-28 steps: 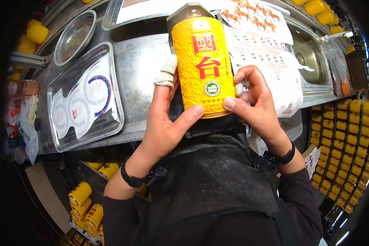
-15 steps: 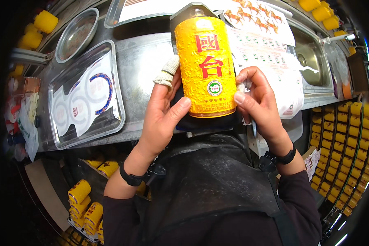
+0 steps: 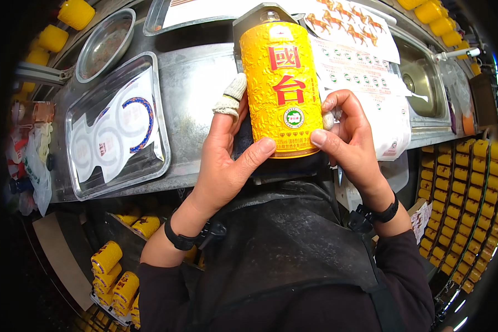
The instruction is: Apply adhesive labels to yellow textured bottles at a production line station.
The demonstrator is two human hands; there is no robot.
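Observation:
A yellow embossed bottle with large red characters and a round green-and-white badge lies slanted in front of me, its clear neck pointing away. My left hand closes round its left side, thumb on the lower front edge. A knitted fabric cover wraps one of the left fingers. My right hand grips the lower right side, thumb against the front near the badge; a pale cover shows on one finger. Below the right hand juts a thin pointed tip, mostly hidden. The neck rests by a dark angular holder.
To the left, a metal tray holds printed cut-out labels, with a metal bowl behind. Sticker sheets and a sink lie right. Yellow bottles fill racks at lower right and a crate at lower left.
The bottle has shifted slightly right. My left hand moved right with it, its thumb now farther across the lower front. My right thumb has moved slightly left and down, onto the bottle's lower edge.

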